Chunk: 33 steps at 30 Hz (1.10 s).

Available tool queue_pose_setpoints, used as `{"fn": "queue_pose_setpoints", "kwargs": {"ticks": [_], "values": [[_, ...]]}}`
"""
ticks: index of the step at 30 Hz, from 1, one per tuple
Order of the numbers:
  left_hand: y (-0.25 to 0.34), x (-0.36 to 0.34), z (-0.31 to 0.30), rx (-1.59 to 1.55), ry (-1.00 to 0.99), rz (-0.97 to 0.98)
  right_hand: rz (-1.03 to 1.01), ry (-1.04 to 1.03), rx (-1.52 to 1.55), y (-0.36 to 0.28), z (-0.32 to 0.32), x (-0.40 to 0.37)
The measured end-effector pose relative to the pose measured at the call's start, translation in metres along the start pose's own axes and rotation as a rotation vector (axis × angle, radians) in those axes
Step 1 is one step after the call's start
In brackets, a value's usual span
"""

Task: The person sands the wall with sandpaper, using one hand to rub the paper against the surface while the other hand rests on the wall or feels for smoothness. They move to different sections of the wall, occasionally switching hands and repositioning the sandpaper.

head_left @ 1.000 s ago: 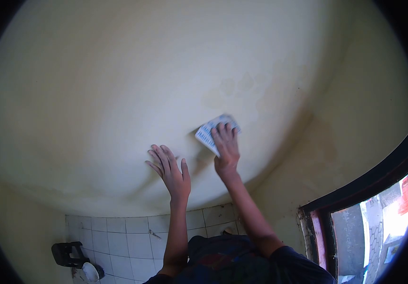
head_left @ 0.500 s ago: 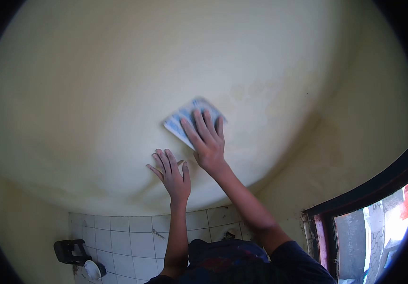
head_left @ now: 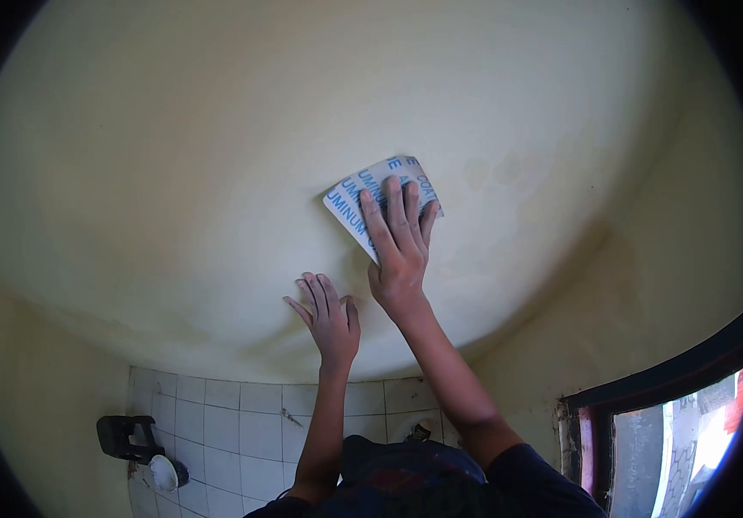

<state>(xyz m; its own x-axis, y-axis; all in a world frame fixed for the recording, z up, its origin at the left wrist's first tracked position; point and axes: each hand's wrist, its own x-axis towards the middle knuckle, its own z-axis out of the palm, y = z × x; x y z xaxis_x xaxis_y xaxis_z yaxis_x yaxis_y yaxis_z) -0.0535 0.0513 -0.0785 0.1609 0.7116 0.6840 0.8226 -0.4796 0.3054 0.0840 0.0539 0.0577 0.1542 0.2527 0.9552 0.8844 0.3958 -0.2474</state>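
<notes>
A sheet of sandpaper (head_left: 352, 200), white-backed with blue lettering, lies against the pale yellow wall (head_left: 242, 155). My right hand (head_left: 401, 250) presses it there, fingers stretched over the printed back and the thumb by its lower edge. The grit side faces the wall and is hidden. Lower and to the left, my left hand (head_left: 328, 319) rests at the wall, empty, with its fingers spread. Greyish dust coats the fingers of both hands.
White floor tiles (head_left: 220, 432) run along the wall's foot. At lower left are a black plastic stool (head_left: 121, 439) and a small tub (head_left: 167, 473) of white material. A dark-framed opening (head_left: 673, 449) at lower right shows bright daylight. Darker patches mark the wall near the right corner.
My right hand has slid the sandpaper upward along the wall, and its lettering is now sharp instead of blurred. The left hand stays spread at the wall. My view has shifted slightly.
</notes>
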Motion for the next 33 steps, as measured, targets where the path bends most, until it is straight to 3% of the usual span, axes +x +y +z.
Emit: {"fn": "queue_pose_setpoints", "kwargs": {"ticks": [2,6,9,11,15,19,26,29,33], "values": [[-0.005,-0.003,0.001,0.098,-0.046,0.038,0.01,-0.018,-0.006,0.009,0.007,-0.027],[-0.01,-0.007,0.0,0.079,-0.014,0.042,-0.032,-0.151,-0.043,0.049,0.028,-0.158],[-0.008,-0.007,-0.006,0.068,-0.04,0.037,-0.013,-0.184,-0.059,0.052,0.026,-0.19],[-0.007,-0.006,-0.008,0.05,-0.056,0.034,0.006,-0.163,-0.015,0.042,0.023,-0.152],[-0.002,-0.006,-0.002,0.034,-0.069,0.019,-0.002,0.009,-0.012,0.007,-0.003,0.001],[0.002,-0.005,-0.003,0.001,-0.055,-0.008,0.012,0.035,0.065,-0.001,-0.002,0.027],[-0.001,-0.009,-0.001,-0.028,-0.058,-0.006,0.068,-0.248,-0.033,0.048,0.024,-0.219],[0.006,-0.006,0.0,-0.062,-0.055,-0.034,0.139,-0.202,0.059,0.03,0.023,-0.189],[0.016,-0.004,0.002,-0.053,-0.032,-0.067,0.027,-0.034,0.124,0.001,0.013,-0.031]]}}
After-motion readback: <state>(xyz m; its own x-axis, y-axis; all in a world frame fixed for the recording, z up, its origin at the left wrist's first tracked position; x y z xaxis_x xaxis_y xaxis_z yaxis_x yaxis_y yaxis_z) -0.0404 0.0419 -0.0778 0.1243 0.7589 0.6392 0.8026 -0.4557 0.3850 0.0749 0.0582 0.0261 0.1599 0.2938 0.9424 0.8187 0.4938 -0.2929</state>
